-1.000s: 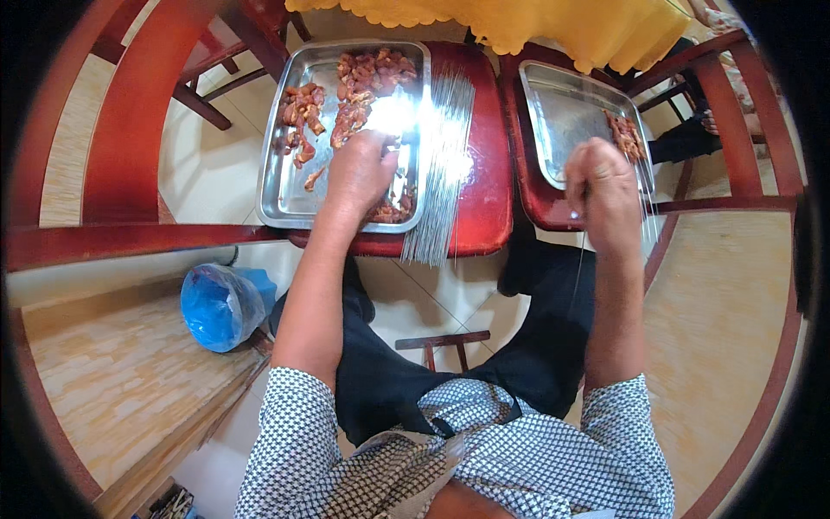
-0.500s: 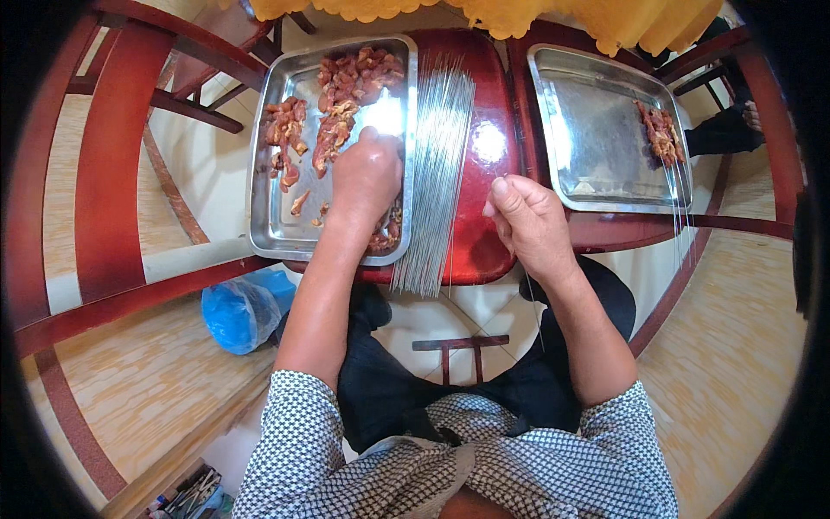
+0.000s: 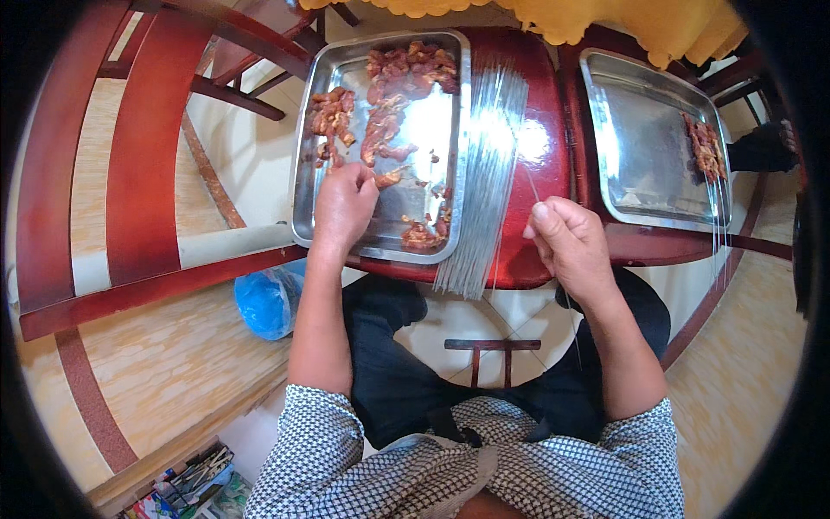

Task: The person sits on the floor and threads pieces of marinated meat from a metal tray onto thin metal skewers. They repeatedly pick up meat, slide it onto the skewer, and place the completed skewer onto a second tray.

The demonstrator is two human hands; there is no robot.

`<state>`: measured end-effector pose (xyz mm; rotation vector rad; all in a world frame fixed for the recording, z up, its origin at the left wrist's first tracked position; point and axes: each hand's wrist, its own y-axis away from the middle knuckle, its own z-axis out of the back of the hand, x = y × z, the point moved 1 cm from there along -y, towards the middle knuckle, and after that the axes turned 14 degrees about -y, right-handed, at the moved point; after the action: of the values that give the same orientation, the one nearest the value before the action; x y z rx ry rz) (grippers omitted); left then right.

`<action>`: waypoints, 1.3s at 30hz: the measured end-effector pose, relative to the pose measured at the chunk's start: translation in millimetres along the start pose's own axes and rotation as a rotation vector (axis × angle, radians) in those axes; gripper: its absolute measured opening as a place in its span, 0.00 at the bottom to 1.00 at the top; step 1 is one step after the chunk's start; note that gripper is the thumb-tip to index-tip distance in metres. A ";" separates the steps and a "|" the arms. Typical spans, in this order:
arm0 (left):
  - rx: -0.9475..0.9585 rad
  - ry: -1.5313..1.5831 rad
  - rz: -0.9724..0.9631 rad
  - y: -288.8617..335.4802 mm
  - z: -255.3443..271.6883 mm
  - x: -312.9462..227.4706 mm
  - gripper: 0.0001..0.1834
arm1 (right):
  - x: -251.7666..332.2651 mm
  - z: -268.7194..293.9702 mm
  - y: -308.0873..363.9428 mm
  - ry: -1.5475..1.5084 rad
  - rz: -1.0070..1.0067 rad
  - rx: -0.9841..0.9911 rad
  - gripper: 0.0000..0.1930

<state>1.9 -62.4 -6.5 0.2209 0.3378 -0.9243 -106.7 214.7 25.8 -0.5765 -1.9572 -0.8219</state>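
Note:
My left hand (image 3: 344, 208) is over the lower left of a metal tray (image 3: 303, 186), thumb and fingers pinched on a piece of raw meat (image 3: 391, 177) that shows beside the fingertips. Several piles of reddish meat pieces (image 3: 411, 69) lie in the same tray. My right hand (image 3: 571, 242), closed in a fist, grips a thin metal skewer (image 3: 533, 188); its upper end sticks out above the thumb and its long part hangs below the hand. Between the trays, a thick bundle of bare metal skewers (image 3: 488, 173) lies on the red table.
A second metal tray (image 3: 644, 156) at the right holds several loaded meat skewers (image 3: 707, 149), their ends jutting over its near edge. Red wooden chairs (image 3: 160, 138) stand at the left. A blue bag (image 3: 264, 303) is below, and a yellow cloth (image 3: 562, 19) hangs at the far side.
My left hand has moved from the tray's middle right toward its lower left, now at a meat piece. My right hand still holds the skewer. The whole view has shifted.

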 end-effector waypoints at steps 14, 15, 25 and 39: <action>0.049 -0.433 -0.210 13.6 10.1 -10.1 0.11 | -5.6 -10.8 -1.7 0.128 -0.001 0.041 0.12; 0.039 -0.424 -0.213 11.2 8.3 -10.1 0.10 | -5.9 -10.7 -2.3 0.116 -0.012 0.039 0.12; 0.547 1.107 0.282 2.2 7.7 8.0 0.10 | -11.8 -20.6 4.1 0.183 -0.041 0.152 0.13; 0.513 1.665 0.266 9.6 -15.0 -14.9 0.15 | -23.7 -32.2 3.4 0.477 0.345 0.212 0.10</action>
<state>-1.4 -40.9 -14.3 1.4854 1.5444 -0.3417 -75.0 191.6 18.0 -0.5159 -1.4327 -0.4724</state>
